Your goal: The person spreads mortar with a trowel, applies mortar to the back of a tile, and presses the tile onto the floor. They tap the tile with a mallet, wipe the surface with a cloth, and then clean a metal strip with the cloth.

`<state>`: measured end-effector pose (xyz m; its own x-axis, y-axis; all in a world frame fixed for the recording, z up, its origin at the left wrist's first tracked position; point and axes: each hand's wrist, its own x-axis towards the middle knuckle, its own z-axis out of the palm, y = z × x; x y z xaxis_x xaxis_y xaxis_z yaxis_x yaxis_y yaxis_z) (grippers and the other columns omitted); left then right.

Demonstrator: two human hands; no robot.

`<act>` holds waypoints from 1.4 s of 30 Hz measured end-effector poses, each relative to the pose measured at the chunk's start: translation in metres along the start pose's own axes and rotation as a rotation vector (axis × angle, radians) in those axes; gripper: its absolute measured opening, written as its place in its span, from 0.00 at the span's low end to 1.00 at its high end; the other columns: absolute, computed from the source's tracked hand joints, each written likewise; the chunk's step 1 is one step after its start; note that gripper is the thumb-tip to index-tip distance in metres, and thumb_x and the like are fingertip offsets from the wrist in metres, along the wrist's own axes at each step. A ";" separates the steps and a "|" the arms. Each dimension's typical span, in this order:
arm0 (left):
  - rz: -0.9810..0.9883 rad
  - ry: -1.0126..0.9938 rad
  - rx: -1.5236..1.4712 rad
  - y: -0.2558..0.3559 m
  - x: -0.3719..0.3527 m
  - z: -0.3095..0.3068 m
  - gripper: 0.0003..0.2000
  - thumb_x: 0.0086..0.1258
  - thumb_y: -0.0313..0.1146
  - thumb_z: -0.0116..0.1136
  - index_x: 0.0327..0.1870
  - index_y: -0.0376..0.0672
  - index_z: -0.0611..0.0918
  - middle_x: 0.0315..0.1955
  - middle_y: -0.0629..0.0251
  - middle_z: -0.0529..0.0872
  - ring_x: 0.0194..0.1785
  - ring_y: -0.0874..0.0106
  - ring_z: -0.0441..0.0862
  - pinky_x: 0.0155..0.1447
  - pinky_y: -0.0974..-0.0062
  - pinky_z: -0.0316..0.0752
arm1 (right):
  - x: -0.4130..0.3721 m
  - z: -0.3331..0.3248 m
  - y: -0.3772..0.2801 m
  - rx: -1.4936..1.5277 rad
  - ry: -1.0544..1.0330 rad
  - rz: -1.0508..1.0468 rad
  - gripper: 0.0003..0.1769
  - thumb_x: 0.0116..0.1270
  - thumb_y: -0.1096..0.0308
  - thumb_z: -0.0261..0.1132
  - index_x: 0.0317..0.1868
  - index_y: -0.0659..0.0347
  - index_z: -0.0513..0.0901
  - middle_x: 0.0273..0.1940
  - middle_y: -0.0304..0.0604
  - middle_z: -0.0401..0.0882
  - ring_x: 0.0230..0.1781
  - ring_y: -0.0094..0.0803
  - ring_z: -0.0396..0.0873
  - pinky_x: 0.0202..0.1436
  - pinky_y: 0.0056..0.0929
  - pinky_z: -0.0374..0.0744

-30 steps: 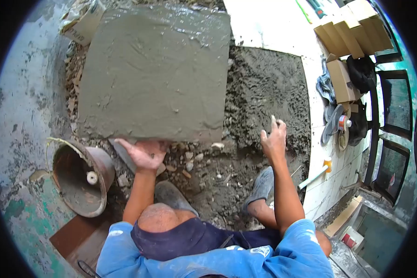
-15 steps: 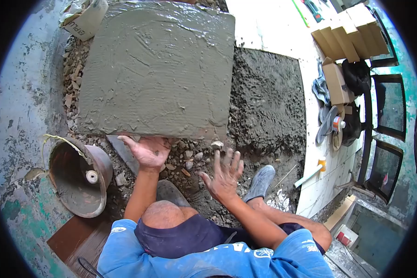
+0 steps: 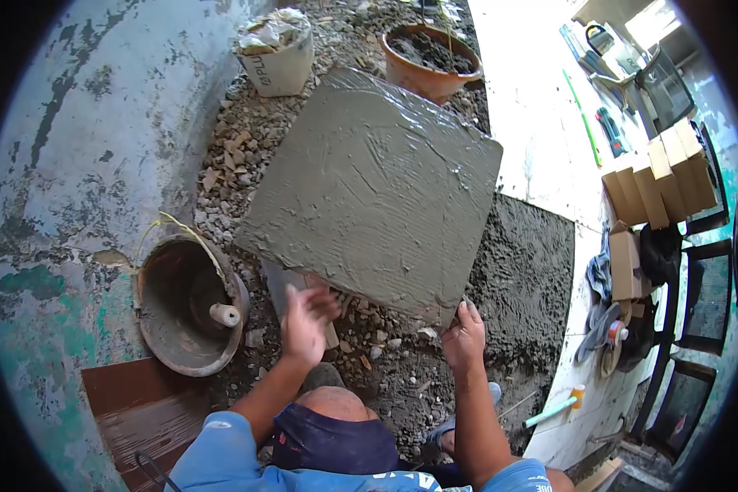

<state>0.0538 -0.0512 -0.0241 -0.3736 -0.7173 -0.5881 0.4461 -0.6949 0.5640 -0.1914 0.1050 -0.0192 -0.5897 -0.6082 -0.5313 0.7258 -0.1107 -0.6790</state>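
A large square tile (image 3: 377, 189), its upper face coated in wet grey mortar, stands in front of me, turned at an angle in the view. My right hand (image 3: 465, 334) is closed on its near right corner, thumb over the edge. My left hand (image 3: 307, 324) is just below the near left edge, fingers apart and a little blurred, with nothing in it. Between that hand and the tile's edge, a flat grey piece (image 3: 275, 287) partly shows. The tile's underside is hidden. Right of it lies a bed of rough wet mortar (image 3: 529, 271).
A bucket (image 3: 152, 316) with a white roll-like piece inside stands at left by the wall. Farther off are a rubble-filled bag (image 3: 279, 66) and an orange tub (image 3: 422, 78) of dark mix. White laid tiles (image 3: 521, 98), cardboard boxes (image 3: 664, 176) and slippers (image 3: 594, 328) are at right.
The tile has turned clockwise in the view. My right hand has gone from open to gripping its corner. My left hand has come away from the near edge. The view has shifted.
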 end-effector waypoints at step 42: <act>0.535 -0.488 1.145 0.367 -0.004 0.187 0.16 0.71 0.35 0.55 0.50 0.30 0.78 0.38 0.63 0.85 0.37 0.77 0.83 0.45 0.80 0.79 | 0.026 0.119 -0.013 0.115 -0.277 0.181 0.49 0.73 0.38 0.51 0.78 0.47 0.30 0.70 0.60 0.59 0.68 0.50 0.64 0.69 0.53 0.66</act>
<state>0.0673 -0.3129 0.2934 -0.7237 -0.6899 -0.0177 -0.2063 0.1919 0.9595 -0.1740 -0.0026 0.0364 -0.3409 -0.8145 -0.4695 0.8542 -0.0597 -0.5166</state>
